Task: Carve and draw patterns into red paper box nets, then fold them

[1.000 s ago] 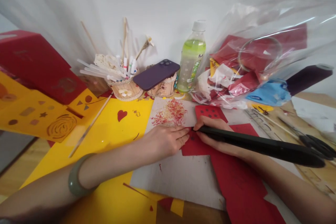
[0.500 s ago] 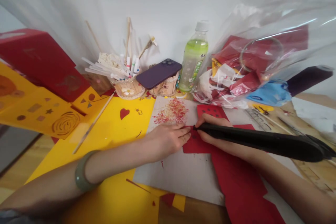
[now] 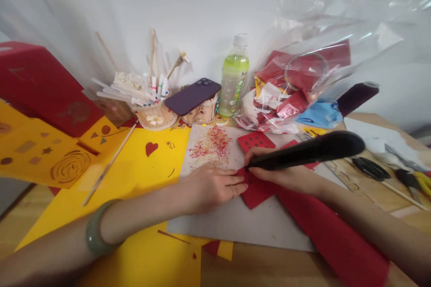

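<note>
My right hand (image 3: pixel 279 170) is closed round a long black pen-like tool (image 3: pixel 310 149). Its tip, partly hidden by my fingers, meets a red paper piece (image 3: pixel 257 195) that has small dark square marks or holes near its upper end. Fingers stretched out, my left hand (image 3: pixel 215 188) lies flat at the left edge of that paper. Beneath both is a grey-white board (image 3: pixel 235 228) with a patch of red and yellow scraps (image 3: pixel 213 143). A long red strip (image 3: pixel 340 233) runs under my right forearm toward the front.
Yellow sheets (image 3: pixel 134 161) spread at left beside a red box (image 3: pixel 40 85). Behind stand a pen basket (image 3: pixel 155 116), a purple phone (image 3: pixel 193 95), a green drink bottle (image 3: pixel 235 80) and a plastic bag (image 3: pixel 286 94). Scissors (image 3: pixel 370 168) and a wooden stick (image 3: pixel 404 195) lie at right.
The red paper has turned on the board, its lower end swinging toward the front. The black tool's far end has swung up and back. My view has shifted right.
</note>
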Demonstrator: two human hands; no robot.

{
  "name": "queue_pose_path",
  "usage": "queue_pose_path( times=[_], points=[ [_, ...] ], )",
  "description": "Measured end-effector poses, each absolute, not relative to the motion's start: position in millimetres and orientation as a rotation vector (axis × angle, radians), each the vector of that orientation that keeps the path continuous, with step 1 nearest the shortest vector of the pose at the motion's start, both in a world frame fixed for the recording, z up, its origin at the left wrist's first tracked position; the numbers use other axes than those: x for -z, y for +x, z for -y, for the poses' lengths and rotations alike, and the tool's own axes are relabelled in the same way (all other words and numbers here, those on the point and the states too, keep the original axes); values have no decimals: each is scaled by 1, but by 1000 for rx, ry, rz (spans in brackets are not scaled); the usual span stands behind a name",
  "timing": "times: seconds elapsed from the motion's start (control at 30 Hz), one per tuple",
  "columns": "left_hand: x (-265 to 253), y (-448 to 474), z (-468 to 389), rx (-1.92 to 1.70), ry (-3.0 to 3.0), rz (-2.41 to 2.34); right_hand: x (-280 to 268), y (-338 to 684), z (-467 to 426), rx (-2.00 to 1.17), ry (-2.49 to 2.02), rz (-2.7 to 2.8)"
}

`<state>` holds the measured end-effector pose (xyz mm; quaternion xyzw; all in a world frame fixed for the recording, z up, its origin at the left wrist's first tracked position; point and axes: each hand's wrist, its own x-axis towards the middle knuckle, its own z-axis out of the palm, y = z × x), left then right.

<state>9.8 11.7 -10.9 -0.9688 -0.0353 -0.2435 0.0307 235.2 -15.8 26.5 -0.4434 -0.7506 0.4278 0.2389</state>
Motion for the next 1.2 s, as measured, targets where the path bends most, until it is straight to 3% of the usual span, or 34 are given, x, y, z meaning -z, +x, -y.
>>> queue_pose_path(
  times=[0.3, 0.5, 0.97, 1.2],
  points=[
    [16, 15, -18, 750, -2924, 126, -9, 236, 37, -913, -1305, 1964],
    [12, 14, -16, 558, -2959, 171, -7, 235, 35, -898, -1267, 1971],
    [9, 15, -13, 511, -2921, 188, -1, 237, 35, -794, -1175, 2107],
    [8, 14, -12, 401, -2913, 235, -5, 232, 34, -527, -1049, 2239]
  ],
)
